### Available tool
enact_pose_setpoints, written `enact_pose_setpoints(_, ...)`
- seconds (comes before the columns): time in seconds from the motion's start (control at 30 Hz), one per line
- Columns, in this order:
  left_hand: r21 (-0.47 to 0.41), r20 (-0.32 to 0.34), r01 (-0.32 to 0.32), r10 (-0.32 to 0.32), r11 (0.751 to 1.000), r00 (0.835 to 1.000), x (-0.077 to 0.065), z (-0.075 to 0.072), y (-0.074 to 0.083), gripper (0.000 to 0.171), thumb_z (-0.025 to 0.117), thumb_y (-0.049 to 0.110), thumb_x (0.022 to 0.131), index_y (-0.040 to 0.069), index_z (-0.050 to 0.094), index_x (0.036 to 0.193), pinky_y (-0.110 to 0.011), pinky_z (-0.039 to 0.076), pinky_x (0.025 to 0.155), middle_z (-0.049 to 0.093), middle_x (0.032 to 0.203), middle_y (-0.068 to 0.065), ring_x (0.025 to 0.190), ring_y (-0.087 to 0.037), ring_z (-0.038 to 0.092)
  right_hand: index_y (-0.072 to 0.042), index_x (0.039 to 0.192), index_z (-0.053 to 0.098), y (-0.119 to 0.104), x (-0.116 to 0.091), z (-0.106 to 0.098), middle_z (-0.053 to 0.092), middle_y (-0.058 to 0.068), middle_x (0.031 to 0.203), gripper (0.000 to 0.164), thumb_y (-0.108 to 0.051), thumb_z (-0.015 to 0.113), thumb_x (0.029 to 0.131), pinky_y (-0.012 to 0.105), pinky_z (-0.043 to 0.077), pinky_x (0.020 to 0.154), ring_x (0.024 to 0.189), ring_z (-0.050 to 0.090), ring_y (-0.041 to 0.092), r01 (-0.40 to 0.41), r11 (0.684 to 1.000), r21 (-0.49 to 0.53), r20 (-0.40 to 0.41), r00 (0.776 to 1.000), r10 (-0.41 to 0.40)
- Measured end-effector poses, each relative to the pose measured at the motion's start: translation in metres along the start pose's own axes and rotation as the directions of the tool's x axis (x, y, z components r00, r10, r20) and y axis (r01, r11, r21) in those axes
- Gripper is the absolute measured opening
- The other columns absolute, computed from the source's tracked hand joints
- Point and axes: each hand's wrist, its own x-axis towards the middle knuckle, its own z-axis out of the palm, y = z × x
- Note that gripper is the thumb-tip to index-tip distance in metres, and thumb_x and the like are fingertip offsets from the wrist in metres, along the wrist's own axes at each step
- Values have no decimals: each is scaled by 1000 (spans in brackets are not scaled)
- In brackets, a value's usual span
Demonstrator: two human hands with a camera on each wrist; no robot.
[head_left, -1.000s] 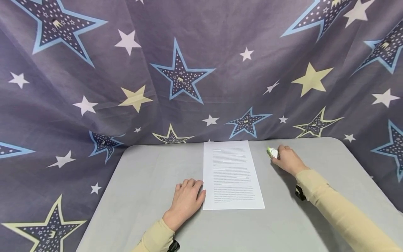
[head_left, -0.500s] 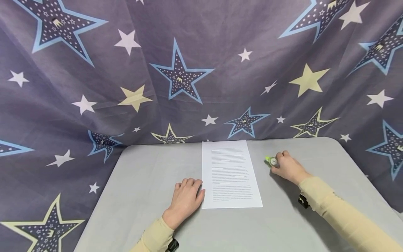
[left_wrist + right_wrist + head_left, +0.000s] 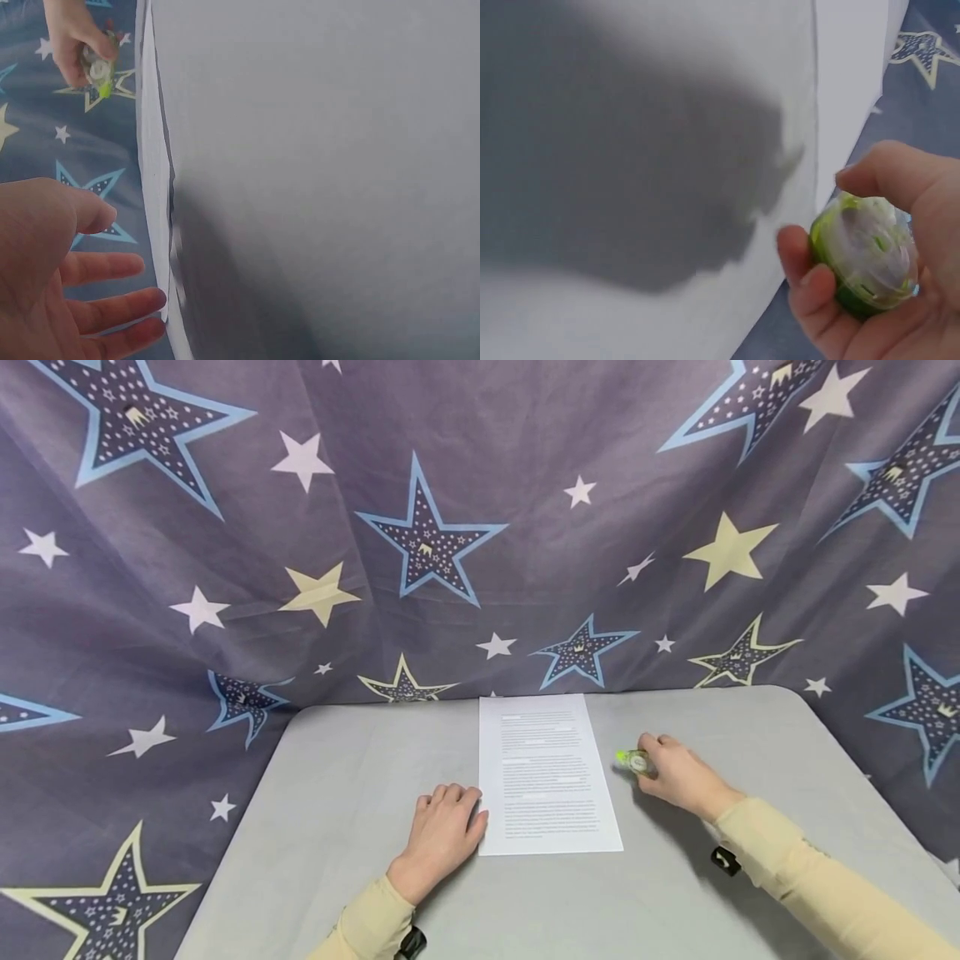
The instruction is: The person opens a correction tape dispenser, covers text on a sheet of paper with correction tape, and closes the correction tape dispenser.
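A printed sheet of paper (image 3: pixel 551 822) lies on the grey table, with several white blanked strips among its lines of text. My left hand (image 3: pixel 441 837) rests beside its left edge, fingertips right at the margin and fingers loosely extended. To the right of the sheet, my right hand (image 3: pixel 686 779) grips a correction tape dispenser (image 3: pixel 637 763) above the table, its bright green tip pointing left toward the paper. In the right wrist view, the thumb and curled fingers wrap the round clear-and-green body of the correction tape (image 3: pixel 874 255).
The grey table (image 3: pixel 352 752) has rounded far corners. A dark cloth curtain (image 3: pixel 480 527) printed with stars hangs right behind its far edge. Black straps show at both wrists, and shadows fall on the table under the right arm.
My right hand has moved nearer to me with the correction tape, whose green tip has turned to point left at the sheet. My left hand stays in place.
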Motion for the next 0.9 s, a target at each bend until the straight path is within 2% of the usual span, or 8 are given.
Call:
enact_pose_setpoints(0.2,6,7,-6,6,1000,1000,2,2,0,27,68,30,99,9,74,114,-49,45,80,71,105,-10,99,-29,64,-9,101,56,-16,-3,-4,66,0,79,31,0,79,82,32,52,59,65,59,12,69,997,39,66,995,-71)
enact_pose_setpoints(0.47,-8,3,-17,17,1000,1000,4,2,1,25,68,30,99,9,74,113,-49,45,81,70,102,-9,97,-29,63,-9,106,67,-36,-1,-5,72,-1,87,21,-4,78,89,37,56,67,74,66,13,123,992,28,49,991,-124)
enact_pose_setpoints(0.63,-34,-8,-34,34,999,999,5,3,4,22,69,28,98,9,74,109,-46,45,77,71,98,-8,91,-28,65,-7,103,64,-48,-2,-5,72,1,92,11,-7,72,96,35,58,69,80,71,17,182,982,48,56,981,-185)
enact_pose_setpoints(0.77,-85,-33,-68,65,994,997,9,3,7,16,70,24,97,10,75,104,-42,46,71,72,92,-5,86,-25,68,-9,101,61,-58,-3,-2,71,0,92,14,-5,73,95,33,58,69,80,72,16,248,967,60,55,966,-251)
enact_pose_setpoints(0.9,-191,-62,-120,110,974,992,15,1,13,9,72,21,95,14,76,100,-34,49,65,68,82,4,75,-16,64,-12,103,67,-69,-2,-2,69,-2,90,15,-9,77,93,31,55,66,74,63,8,312,949,48,48,948,-314)
